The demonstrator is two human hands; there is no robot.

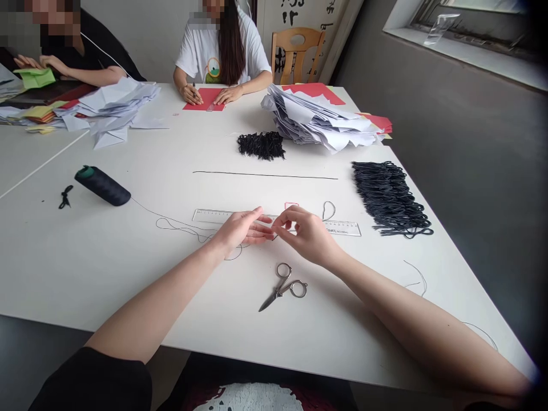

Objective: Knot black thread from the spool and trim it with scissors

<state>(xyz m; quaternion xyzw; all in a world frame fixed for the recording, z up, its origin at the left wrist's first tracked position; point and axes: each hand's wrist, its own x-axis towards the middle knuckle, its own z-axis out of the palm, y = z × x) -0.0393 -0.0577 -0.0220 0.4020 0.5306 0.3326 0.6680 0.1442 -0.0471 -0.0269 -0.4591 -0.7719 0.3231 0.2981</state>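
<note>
Both hands meet over the middle of the white table [128,285], just in front of a clear ruler [342,227] that lies flat and crosswise. Left hand [242,230]: palm turned inward, fingers extended and held close together, tips toward the right hand. Right hand [306,234]: fingers curled, thumb and forefinger brought together at the point where the hands meet; likely pinching the black thread [180,225], though the strand itself is too fine to see between the fingertips. That thread trails left in loose curves along the tabletop to a dark spool [103,185] lying on its side, so slack can be drawn off without lifting it. Scissors [285,286] lie shut just below the hands, handles toward the right hand, within easy reach. A small thread loop [329,210] sits just behind the ruler; beside it a small pink object [291,204], too small to identify. Right of the ruler, a pile of black loops [391,197]; a smaller black heap [261,145] farther back beside a stack of white paper [321,123]. A straight dark line [265,175] crosses the table behind the ruler. 2 other people sit at the far edge, hands on red paper [205,98] and green paper [36,77].
</note>
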